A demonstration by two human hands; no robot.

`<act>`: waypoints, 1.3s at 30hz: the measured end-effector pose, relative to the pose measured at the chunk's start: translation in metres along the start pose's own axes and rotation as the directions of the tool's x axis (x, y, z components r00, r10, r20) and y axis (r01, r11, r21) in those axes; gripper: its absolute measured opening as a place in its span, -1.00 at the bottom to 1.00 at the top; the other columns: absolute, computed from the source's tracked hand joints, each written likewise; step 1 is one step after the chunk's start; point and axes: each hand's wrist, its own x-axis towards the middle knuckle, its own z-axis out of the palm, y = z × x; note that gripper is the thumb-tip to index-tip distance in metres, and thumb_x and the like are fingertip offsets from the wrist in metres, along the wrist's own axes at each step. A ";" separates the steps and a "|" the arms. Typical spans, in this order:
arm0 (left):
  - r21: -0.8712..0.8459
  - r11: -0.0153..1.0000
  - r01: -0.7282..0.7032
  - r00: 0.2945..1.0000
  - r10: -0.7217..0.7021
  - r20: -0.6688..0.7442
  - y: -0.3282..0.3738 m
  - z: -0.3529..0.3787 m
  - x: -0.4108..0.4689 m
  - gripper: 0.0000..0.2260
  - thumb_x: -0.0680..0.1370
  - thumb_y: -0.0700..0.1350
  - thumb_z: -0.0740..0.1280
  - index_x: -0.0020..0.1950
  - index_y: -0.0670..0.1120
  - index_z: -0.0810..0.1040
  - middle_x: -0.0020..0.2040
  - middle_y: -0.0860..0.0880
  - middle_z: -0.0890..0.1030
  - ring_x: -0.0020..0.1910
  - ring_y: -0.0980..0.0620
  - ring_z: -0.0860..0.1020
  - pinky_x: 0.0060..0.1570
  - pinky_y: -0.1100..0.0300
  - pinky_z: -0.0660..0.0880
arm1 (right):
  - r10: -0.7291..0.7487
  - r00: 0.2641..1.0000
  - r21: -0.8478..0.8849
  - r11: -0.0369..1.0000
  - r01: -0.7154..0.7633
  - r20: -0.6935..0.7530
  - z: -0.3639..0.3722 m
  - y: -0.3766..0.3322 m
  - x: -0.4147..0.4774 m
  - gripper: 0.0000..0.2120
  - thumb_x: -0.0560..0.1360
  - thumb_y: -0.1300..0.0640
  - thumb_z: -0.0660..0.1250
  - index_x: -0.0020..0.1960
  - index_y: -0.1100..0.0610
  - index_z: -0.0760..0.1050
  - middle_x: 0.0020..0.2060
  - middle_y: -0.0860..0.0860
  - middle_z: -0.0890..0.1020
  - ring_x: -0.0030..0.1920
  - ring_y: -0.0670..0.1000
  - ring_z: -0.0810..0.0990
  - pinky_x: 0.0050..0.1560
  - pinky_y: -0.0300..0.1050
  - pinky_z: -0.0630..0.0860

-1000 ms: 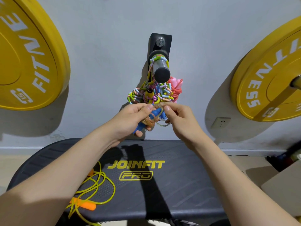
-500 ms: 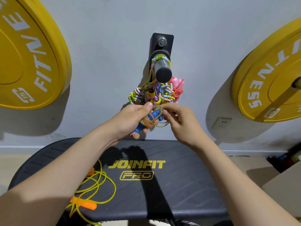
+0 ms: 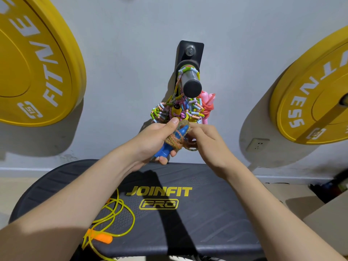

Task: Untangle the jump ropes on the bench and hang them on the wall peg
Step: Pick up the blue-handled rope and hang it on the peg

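The left hand [image 3: 150, 142] was curled round a blue handle [image 3: 165, 151], thumb pressed over the top, with a glittery cord [image 3: 174, 143] wound in a bundle around that handle. Touching it on the other side, the right hand [image 3: 209, 146] pinched a loose loop of the same cord between thumb and fingers. Straight above the grip stood the peg [image 3: 189, 80], and a beaded rope [image 3: 192, 110] looped over it hung bunched down to just above the left thumb. A pink rope [image 3: 208, 106] hung just above the right hand. Well below the grip, beside the left forearm, a yellow rope [image 3: 116, 213] with an orange handle [image 3: 102, 238] lay in slack loops on the bench [image 3: 207, 213], part of it trailing over the near edge. By the look of it, two ropes were already hung. The one in hand was gathered but not yet on the peg, and whether its knots were all out could not be told. The yellow rope lay untouched, so roughly half the job seemed left.
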 end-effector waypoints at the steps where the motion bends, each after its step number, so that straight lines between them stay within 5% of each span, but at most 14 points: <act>1: -0.002 1.000 -0.007 1.000 0.007 0.001 0.000 -0.001 0.000 -0.49 0.71 0.23 0.20 0.08 -0.21 0.64 -0.21 -0.15 0.61 -0.33 0.02 0.54 -0.54 0.24 0.33 | 0.021 1.000 0.024 0.999 -0.021 -0.006 -0.002 0.002 0.000 -0.65 0.69 0.17 0.12 -0.03 0.38 0.57 -0.23 0.12 0.55 -0.20 0.02 0.42 -0.19 -0.11 0.38; 9: 0.206 0.978 -0.020 1.000 0.019 0.006 -0.002 -0.006 0.000 -0.52 0.70 0.25 0.21 0.24 -0.14 0.63 -0.10 -0.08 0.68 -0.31 0.06 0.53 -0.51 0.25 0.33 | 0.165 0.986 0.292 0.944 -0.152 -0.020 -0.017 0.008 0.000 -0.72 0.66 0.39 0.26 0.26 0.28 0.67 0.14 0.29 0.72 0.06 0.12 0.58 -0.03 -0.15 0.50; 16: 0.465 0.881 -0.085 0.996 0.085 0.020 -0.007 -0.008 -0.001 -0.61 0.70 0.21 0.20 0.17 -0.09 0.58 -0.22 0.09 0.68 -0.30 0.10 0.57 -0.42 0.16 0.42 | 0.053 0.996 0.077 0.996 -0.048 -0.065 -0.021 0.008 -0.004 -0.70 0.64 0.42 0.32 0.29 0.19 0.65 0.02 0.18 0.75 0.05 -0.04 0.72 0.06 -0.25 0.60; 22: 0.442 0.887 -0.134 0.990 0.138 0.023 -0.009 -0.009 0.003 -0.58 0.66 0.27 0.21 0.18 -0.07 0.58 -0.15 0.02 0.68 -0.24 0.05 0.59 -0.41 0.16 0.44 | 0.063 0.995 0.127 0.991 -0.053 -0.076 -0.020 0.004 -0.004 -0.69 0.67 0.43 0.25 0.32 0.20 0.60 -0.08 0.11 0.75 -0.05 -0.10 0.70 -0.07 -0.33 0.55; 27: 0.457 0.873 -0.169 0.983 0.183 0.015 -0.008 -0.005 0.007 -0.46 0.54 0.40 0.24 0.19 -0.02 0.59 -0.12 -0.05 0.71 -0.23 0.02 0.59 -0.36 0.10 0.47 | 0.178 0.973 0.366 0.923 -0.114 -0.146 -0.005 0.000 0.001 -0.70 0.65 0.45 0.22 0.22 0.17 0.59 0.01 0.21 0.68 0.01 0.04 0.66 -0.01 -0.19 0.56; 32: 0.596 0.752 -0.283 0.942 0.334 0.026 -0.006 -0.003 0.008 -0.84 0.67 0.20 0.31 0.09 0.14 0.55 -0.18 0.18 0.67 -0.25 0.22 0.61 -0.28 0.29 0.49 | 0.318 0.940 0.610 0.771 -0.182 -0.122 0.004 -0.008 0.005 -0.68 0.61 0.39 0.18 0.19 0.18 0.63 -0.05 0.14 0.74 -0.17 -0.02 0.71 -0.26 -0.23 0.59; 36: 0.735 0.622 -0.270 0.927 0.376 0.022 -0.008 -0.004 0.005 -0.89 0.72 0.15 0.23 0.11 0.16 0.49 -0.16 0.15 0.62 -0.16 0.23 0.58 -0.24 0.23 0.45 | 0.235 0.965 0.511 0.848 -0.142 -0.121 0.002 -0.003 0.004 -0.69 0.38 0.33 0.35 0.09 0.15 0.64 -0.13 0.13 0.70 -0.16 -0.02 0.68 -0.18 -0.23 0.59; 39: 0.738 0.632 -0.238 0.935 0.353 -0.002 -0.007 -0.006 0.003 -0.86 0.73 0.10 0.20 0.15 0.11 0.51 -0.10 0.15 0.62 -0.13 0.24 0.58 -0.18 0.16 0.53 | 0.139 0.977 0.359 0.931 -0.073 -0.164 0.002 0.004 0.001 -0.77 0.51 0.40 0.48 0.10 0.17 0.62 -0.14 0.14 0.71 -0.09 0.02 0.69 -0.09 -0.22 0.61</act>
